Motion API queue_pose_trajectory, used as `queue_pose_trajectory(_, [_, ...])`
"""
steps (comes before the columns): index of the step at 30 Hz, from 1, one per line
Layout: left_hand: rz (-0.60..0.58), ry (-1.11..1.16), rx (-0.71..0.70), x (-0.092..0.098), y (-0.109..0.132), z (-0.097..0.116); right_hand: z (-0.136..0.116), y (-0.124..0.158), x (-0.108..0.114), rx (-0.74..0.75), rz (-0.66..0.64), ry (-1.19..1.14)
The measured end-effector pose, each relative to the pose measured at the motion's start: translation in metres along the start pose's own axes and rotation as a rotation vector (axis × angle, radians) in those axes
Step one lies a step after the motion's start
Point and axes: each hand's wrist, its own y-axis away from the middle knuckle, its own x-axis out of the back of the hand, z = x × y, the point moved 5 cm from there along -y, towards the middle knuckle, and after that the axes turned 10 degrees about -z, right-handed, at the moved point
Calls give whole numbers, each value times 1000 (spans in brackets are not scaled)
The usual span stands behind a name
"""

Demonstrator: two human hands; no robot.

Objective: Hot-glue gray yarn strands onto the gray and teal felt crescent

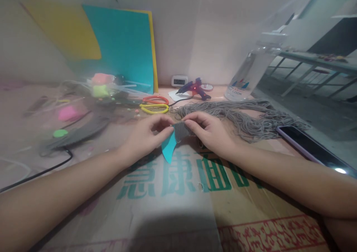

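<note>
In the middle of the view, my left hand [149, 135] pinches a small turquoise paper piece [169, 148] between thumb and fingers. The paper's curved, pointed end hangs downward. A grey yarn-covered part [181, 131] joins it on the right, and the thumb and finger of my right hand [212, 135] close on its upper edge. Just behind my right hand lies a loose bundle of grey yarn [242, 114]. Scissors [154, 104] with red and yellow handles rest behind my left hand. My right fingers partly hide the yarn-covered part.
A glue gun [196, 88], a small white digital clock [179, 81] and a clear bottle [242, 75] stand at the back. A phone [312, 148] lies right. Turquoise card [125, 44] leans on the wall; a black cable [52, 170] runs left. Printed cardboard [173, 207] covers the front.
</note>
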Motion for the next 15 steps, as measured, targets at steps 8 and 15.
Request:
queue_pose_trajectory(8, [10,-19,35,1,1,0,-2,0,0,1,-16,34])
queue_pose_trajectory(15, [25,106,69,0,-2,-7,-1,-1,0,33,1,43])
